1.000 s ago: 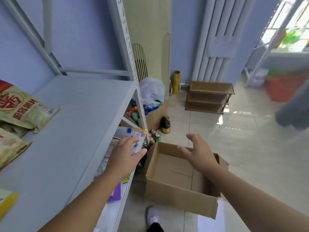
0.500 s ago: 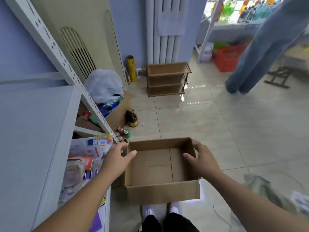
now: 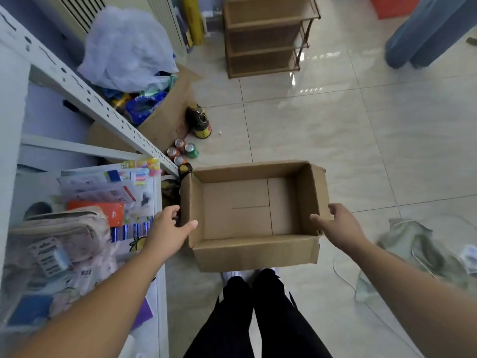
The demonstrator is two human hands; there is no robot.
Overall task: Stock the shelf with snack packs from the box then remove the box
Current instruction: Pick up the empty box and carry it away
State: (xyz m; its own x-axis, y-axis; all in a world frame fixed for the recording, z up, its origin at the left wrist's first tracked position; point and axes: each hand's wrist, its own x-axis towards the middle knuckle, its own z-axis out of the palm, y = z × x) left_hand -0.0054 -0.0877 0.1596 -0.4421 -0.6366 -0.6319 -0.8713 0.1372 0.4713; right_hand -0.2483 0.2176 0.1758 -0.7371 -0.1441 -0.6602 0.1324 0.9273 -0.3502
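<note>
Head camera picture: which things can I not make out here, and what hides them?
All in the head view:
- Second person: only the legs show; the top edge cuts off the rest.
- Goods in the far carton: mostly covered by the white plastic bag.
- Labels on the cans: too small to read.
- Items on the shelf: blurred near the left edge.

Our bare left hand (image 3: 167, 228) and right hand (image 3: 339, 227), bare forearms (image 3: 108, 303), black trousers (image 3: 258, 321), white shoe toes (image 3: 229, 275) beyond.
</note>
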